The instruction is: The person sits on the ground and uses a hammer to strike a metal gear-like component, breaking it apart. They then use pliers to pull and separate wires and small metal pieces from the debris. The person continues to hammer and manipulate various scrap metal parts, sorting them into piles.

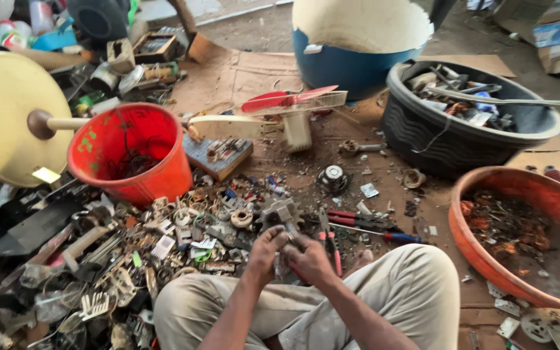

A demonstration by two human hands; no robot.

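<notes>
A pale yellow disc with a wooden knob is seen at far left, smooth and round. Beside it stands a red plastic bucket, glossy, with dark wires inside. Below the bucket, a scrap heap of small metal parts, rings, wires and plastic bits is spread over the floor.

At centre, a grey metal part, toothed and irregular in outline, is held above the floor in front of the person's knees. The left hand is clenched on its lower left side. The right hand is closed beside it; whether its grip is on the part or on something smaller cannot be told, the fingers being hidden.

Just right of the hands, red-handled pliers and a screwdriver lie on brown cardboard.

Further right, a black ribbed tub holds mixed metal strips and scrap. Behind it stands a blue tub with a pale ragged lining. At far right, an orange basin, smooth-rimmed, holds rusty dark fragments.
</notes>
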